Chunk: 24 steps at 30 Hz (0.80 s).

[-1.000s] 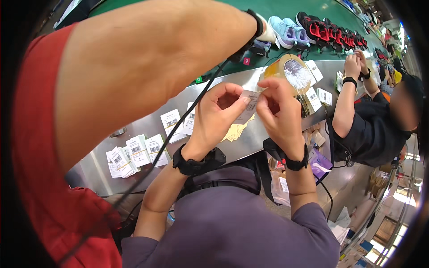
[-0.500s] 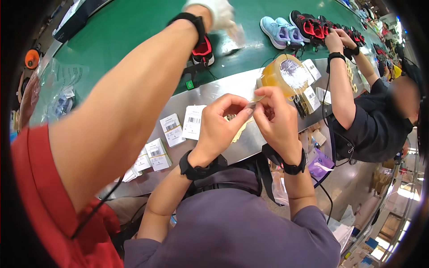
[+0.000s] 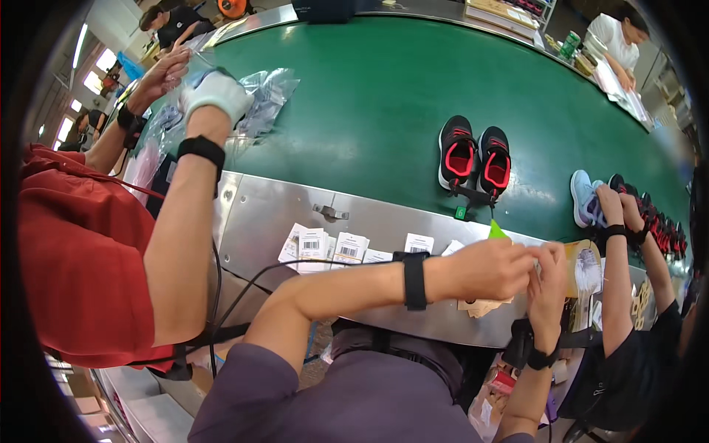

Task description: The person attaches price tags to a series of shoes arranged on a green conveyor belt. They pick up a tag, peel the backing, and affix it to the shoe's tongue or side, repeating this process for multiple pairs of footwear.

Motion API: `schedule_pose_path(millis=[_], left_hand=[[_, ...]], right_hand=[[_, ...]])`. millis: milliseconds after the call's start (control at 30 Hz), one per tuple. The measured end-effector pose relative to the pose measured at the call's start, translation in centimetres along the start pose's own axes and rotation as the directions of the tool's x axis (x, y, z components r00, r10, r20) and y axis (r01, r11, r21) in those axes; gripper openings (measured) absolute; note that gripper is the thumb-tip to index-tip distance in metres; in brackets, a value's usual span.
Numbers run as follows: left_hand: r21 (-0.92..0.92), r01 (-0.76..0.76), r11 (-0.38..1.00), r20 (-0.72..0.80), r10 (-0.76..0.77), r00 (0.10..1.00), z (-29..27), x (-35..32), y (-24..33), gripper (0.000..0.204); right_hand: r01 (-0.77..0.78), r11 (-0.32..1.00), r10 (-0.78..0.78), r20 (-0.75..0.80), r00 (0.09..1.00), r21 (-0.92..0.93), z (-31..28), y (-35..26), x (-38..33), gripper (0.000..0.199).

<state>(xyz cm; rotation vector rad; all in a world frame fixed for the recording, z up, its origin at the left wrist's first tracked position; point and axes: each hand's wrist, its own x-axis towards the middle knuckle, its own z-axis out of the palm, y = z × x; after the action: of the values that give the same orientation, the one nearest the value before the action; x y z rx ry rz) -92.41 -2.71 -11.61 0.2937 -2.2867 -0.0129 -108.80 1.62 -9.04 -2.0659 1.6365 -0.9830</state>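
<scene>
The left hand (image 3: pixel 484 267) curls in, its fingertips seeming to meet the right hand's (image 3: pixel 548 284) bent ones; what they grip cannot be told, though the handling looks unfinished. A bright green piece (image 3: pixel 496 231) pokes up behind the left hand; tan cards (image 3: pixel 484 307) lie below it. Along the metal counter (image 3: pixel 273 199), white card stacks (image 3: pixel 348 248) sit apart from paired black-and-red shoes (image 3: pixel 456 148) beyond.

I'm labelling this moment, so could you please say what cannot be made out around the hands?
Head: anything in the left hand or right hand, hidden by the fingers.
Head: lower end of the pointed bright-green piece, behind the left hand.
Head: top of the beige paper pile, behind the left hand.
Head: fine print on the white rectangular cards, too small.
</scene>
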Motion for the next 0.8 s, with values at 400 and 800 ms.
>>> schedule_pose_path(millis=[400, 800], left_hand=[[-0.285, 0.502, 0.817, -0.003, -0.524, 0.851, 4.1, 1.4, -22.2, 0.019], [-0.202, 0.871, 0.448, 0.903, -0.259, 0.342, 7.6, 2.4, -30.1, 0.015]], right_hand=[[-0.217, 0.745, 0.366, 0.115, 0.923, -0.630, 2.5, 9.3, 15.2, 0.024], [-0.176, 0.945, 0.221, 0.142, 0.965, -0.277, 9.9, 13.8, 19.5, 0.022]])
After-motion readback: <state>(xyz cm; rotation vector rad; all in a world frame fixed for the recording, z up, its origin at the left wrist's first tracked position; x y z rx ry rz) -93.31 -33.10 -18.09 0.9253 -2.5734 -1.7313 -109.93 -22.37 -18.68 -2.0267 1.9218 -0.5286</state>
